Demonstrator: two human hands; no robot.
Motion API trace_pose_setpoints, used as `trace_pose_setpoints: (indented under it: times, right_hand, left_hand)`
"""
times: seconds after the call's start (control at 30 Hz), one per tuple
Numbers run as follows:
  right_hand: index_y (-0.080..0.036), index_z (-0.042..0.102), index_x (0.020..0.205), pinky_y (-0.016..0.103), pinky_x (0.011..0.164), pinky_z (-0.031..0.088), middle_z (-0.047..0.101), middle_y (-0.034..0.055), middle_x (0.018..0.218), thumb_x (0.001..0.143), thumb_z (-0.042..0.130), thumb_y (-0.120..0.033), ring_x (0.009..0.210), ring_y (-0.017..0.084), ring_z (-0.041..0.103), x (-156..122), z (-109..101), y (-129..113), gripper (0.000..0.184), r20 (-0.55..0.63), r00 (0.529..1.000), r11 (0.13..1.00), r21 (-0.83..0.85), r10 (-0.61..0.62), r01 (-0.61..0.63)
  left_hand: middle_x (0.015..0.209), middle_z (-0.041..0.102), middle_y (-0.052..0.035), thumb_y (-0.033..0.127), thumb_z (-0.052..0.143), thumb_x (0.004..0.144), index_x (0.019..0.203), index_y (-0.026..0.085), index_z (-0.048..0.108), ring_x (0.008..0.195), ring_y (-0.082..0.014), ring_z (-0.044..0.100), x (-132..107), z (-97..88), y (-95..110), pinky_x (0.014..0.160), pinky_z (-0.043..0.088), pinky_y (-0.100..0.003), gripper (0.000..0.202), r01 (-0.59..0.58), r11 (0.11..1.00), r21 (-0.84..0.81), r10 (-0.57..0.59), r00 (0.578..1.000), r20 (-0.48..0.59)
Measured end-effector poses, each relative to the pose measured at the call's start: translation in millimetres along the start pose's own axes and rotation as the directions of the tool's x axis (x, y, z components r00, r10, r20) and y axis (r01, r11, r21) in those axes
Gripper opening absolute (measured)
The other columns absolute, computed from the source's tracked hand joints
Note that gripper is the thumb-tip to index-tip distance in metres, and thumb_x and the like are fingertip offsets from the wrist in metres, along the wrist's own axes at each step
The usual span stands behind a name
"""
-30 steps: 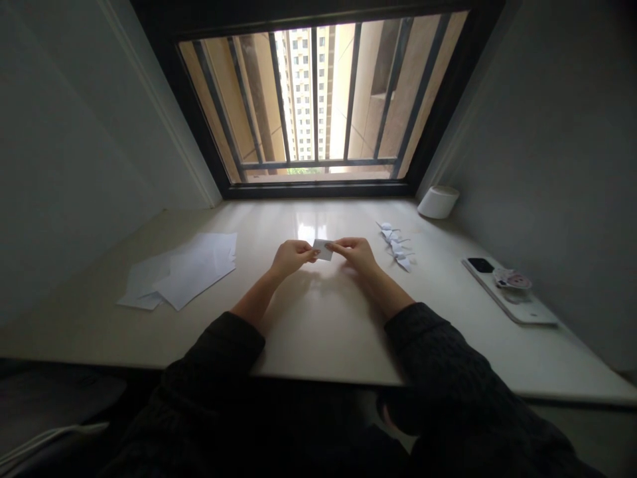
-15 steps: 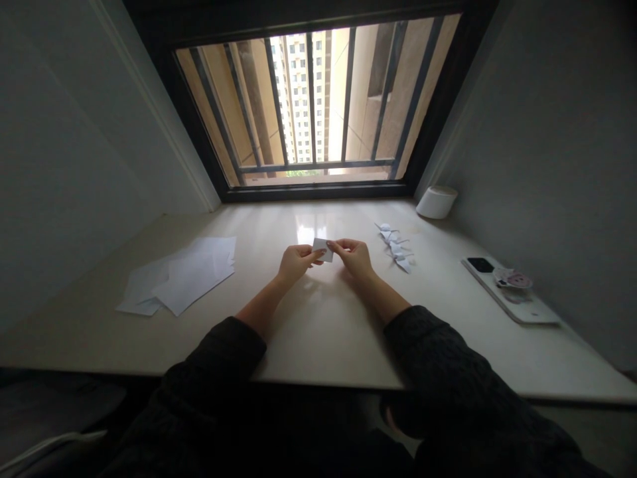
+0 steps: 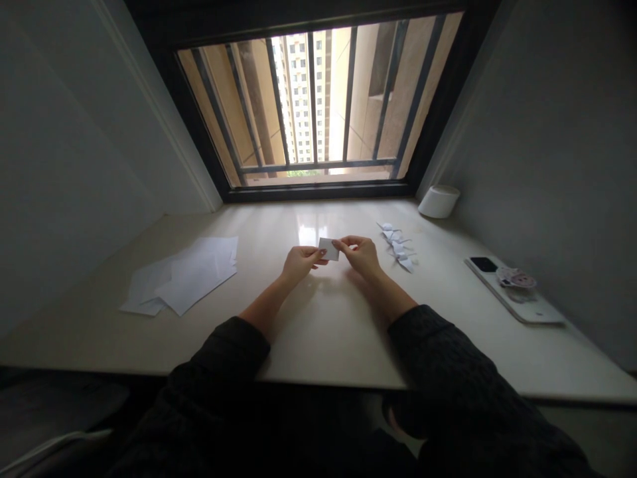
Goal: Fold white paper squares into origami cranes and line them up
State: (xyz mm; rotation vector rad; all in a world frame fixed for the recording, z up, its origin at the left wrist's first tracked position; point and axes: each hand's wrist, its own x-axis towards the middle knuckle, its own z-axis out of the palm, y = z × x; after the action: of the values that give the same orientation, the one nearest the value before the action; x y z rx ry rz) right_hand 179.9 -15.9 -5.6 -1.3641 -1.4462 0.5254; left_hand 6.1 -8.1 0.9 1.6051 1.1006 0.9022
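Paper square (image 3: 329,249) held over the tabletop (image 3: 328,332), taken here as the clock's centre. The left hand (image 3: 298,263) is pinching its 9 o'clock side between thumb and fingers; the right hand (image 3: 365,255) is gripping its upper edge near 2 o'clock. Folded papers (image 3: 399,249) are lying in a row at 3 o'clock, just beyond the right hand. Sheets (image 3: 199,272) are overlapping near 9 o'clock. A white cylinder (image 3: 438,201) is standing between 2 and 3 o'clock; a phone (image 3: 505,292) is resting between 3 and 4.
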Motion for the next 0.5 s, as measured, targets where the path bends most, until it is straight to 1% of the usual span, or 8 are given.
trace_pose_setpoints:
  times: [0.07,0.13,0.2,0.27,0.33,0.4,0.43,0.5]
  right_hand:
    - [-0.02,0.069,0.07,0.031,0.066,0.043,0.067,0.0051,0.072,0.076,0.061,-0.044,0.07,0.02,0.058,-0.4,-0.8,-0.9,0.027,0.013,0.994,0.989,-0.104,-0.109,0.109]
    - [-0.02,0.066,0.071,0.031,0.068,0.042,0.066,0.0055,0.074,0.079,0.059,-0.04,0.075,0.02,0.057,-1.0,-1.3,-2.1,0.023,0.037,0.978,0.96,-0.191,-0.203,0.206]
    - [-0.021,0.065,0.072,0.031,0.07,0.042,0.065,0.006,0.075,0.082,0.056,-0.036,0.077,0.02,0.055,-1.5,-1.6,-3.2,0.02,0.059,0.968,0.94,-0.23,-0.245,0.252]
    - [-0.021,0.065,0.074,0.032,0.072,0.042,0.065,0.0065,0.077,0.083,0.055,-0.035,0.079,0.02,0.055,-1.5,-1.7,-3.8,0.02,0.062,0.965,0.937,-0.231,-0.256,0.263]
    - [-0.02,0.065,0.075,0.032,0.073,0.042,0.065,0.0068,0.078,0.082,0.055,-0.039,0.079,0.02,0.056,-0.8,-0.8,-3.3,0.023,0.032,0.974,0.957,-0.182,-0.225,0.227]
    - [-0.019,0.067,0.08,0.032,0.07,0.043,0.066,0.007,0.08,0.08,0.055,-0.046,0.077,0.019,0.057,0.1,1.4,-1.4,0.03,0.002,0.991,0.989,-0.055,-0.134,0.134]
    - [-0.018,0.068,0.083,0.031,0.068,0.044,0.067,0.007,0.082,0.078,0.056,-0.051,0.075,0.019,0.058,0.3,3.0,-0.1,0.035,0.01,0.997,0.997,0.027,-0.076,0.076]
    - [-0.017,0.069,0.086,0.029,0.064,0.044,0.068,0.0068,0.083,0.072,0.059,-0.057,0.073,0.018,0.059,0.3,6.6,2.5,0.043,0.071,0.997,0.984,0.175,0.024,-0.036]
  left_hand:
    - [0.078,0.073,-0.0091,0.044,0.061,0.077,0.083,0.013,0.07,0.077,-0.0198,0.069,-2.3,-3.3,1.4,0.057,0.047,-0.023,0.033,-0.005,0.992,0.126,0.008,1.0,-0.021]
    - [0.075,0.073,-0.0052,0.045,0.062,0.075,0.077,0.017,0.071,0.074,-0.0182,0.068,-4.6,-7.2,3.1,0.058,0.047,-0.023,0.029,-0.02,0.958,0.285,0.033,0.999,-0.04]
    - [0.072,0.072,-0.0025,0.043,0.063,0.074,0.073,0.02,0.071,0.071,-0.0168,0.067,-6.2,-10.1,4.7,0.059,0.047,-0.022,0.025,-0.045,0.922,0.384,0.063,0.997,-0.034]
    - [0.07,0.072,-0.0016,0.041,0.063,0.074,0.07,0.02,0.071,0.067,-0.0156,0.067,-6.7,-11.0,5.5,0.059,0.047,-0.022,0.023,-0.065,0.905,0.421,0.076,0.997,-0.009]
    - [0.07,0.072,-0.0025,0.039,0.062,0.075,0.072,0.019,0.072,0.064,-0.0147,0.066,-6.4,-9.5,5.9,0.059,0.048,-0.023,0.022,-0.07,0.918,0.391,0.072,0.997,0.009]
    - [0.073,0.072,-0.0051,0.038,0.061,0.076,0.076,0.017,0.072,0.063,-0.0145,0.066,-5.8,-6.7,6.8,0.06,0.048,-0.023,0.024,-0.06,0.954,0.293,0.063,0.998,-0.002]
    - [0.074,0.072,-0.0068,0.038,0.061,0.077,0.078,0.015,0.072,0.064,-0.0146,0.066,-5.7,-5.2,7.7,0.06,0.049,-0.024,0.025,-0.049,0.972,0.23,0.056,0.998,-0.021]
    - [0.077,0.072,-0.0096,0.035,0.059,0.079,0.083,0.012,0.072,0.066,-0.0151,0.066,-5.7,-2.5,10.3,0.059,0.049,-0.024,0.026,-0.01,0.993,0.116,0.019,0.997,-0.081]
